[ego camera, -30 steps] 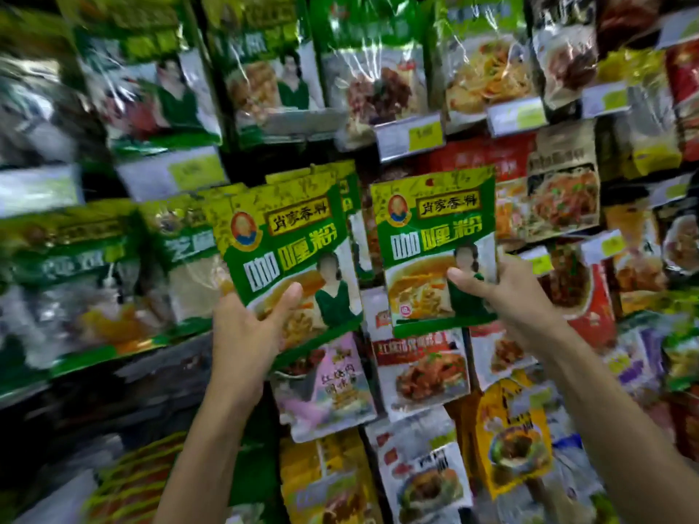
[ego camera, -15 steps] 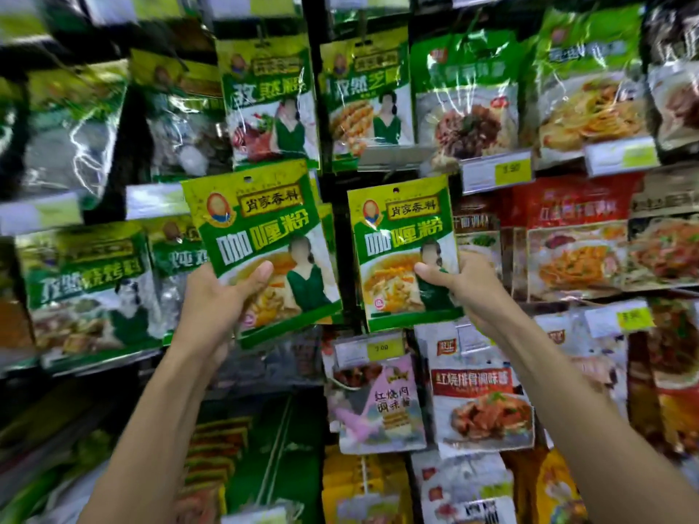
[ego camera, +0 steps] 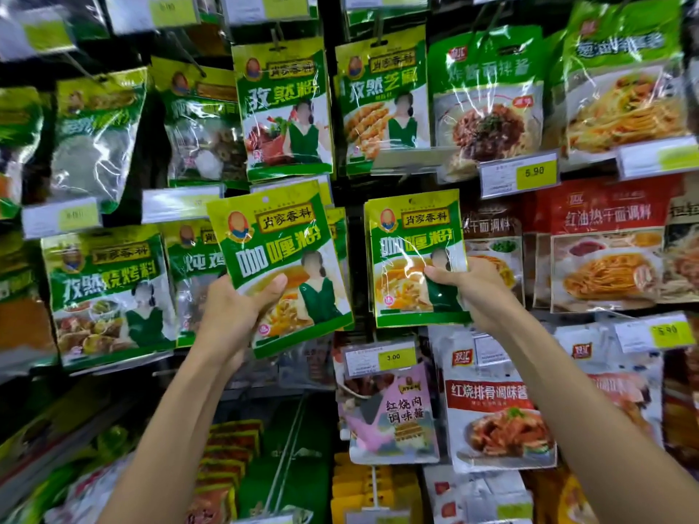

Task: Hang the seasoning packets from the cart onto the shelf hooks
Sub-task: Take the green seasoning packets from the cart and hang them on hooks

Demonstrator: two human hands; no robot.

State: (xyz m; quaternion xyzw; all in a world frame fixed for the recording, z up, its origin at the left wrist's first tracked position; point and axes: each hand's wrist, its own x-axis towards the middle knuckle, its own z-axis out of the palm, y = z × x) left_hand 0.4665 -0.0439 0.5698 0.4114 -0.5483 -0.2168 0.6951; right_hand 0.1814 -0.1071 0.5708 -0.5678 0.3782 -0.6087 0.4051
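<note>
Just left of the frame's centre, my left hand (ego camera: 230,315) gripped a green-and-yellow curry powder packet (ego camera: 280,266) by its lower left part, thumb laid across the front and fingers curled behind. That packet was tilted, its top edge rising toward the right, and it covered more packets of the same colours hanging behind it. Right of centre, my right hand (ego camera: 476,285) pinched a second curry powder packet (ego camera: 412,255) at its lower right edge, thumb on the front, and this one stood almost upright. The two packets were near each other but apart, with a dark upright strip of the shelf (ego camera: 342,191) between them. I could not tell whether either packet's top was on a hook. Above them, in the upper middle of the frame, a cumin powder packet (ego camera: 283,111) and a cumin sesame packet (ego camera: 382,100) hung side by side from thin metal hooks (ego camera: 278,34). Below my right hand a yellow price tag (ego camera: 380,359) reading 3.00 sat just over a pink sauce packet (ego camera: 393,414), and beside that, to the right, hung a red-and-white rib sauce packet (ego camera: 499,417). Red noodle sauce packets (ego camera: 605,243) filled the right side, under a price tag (ego camera: 518,175) reading 5.90.
</note>
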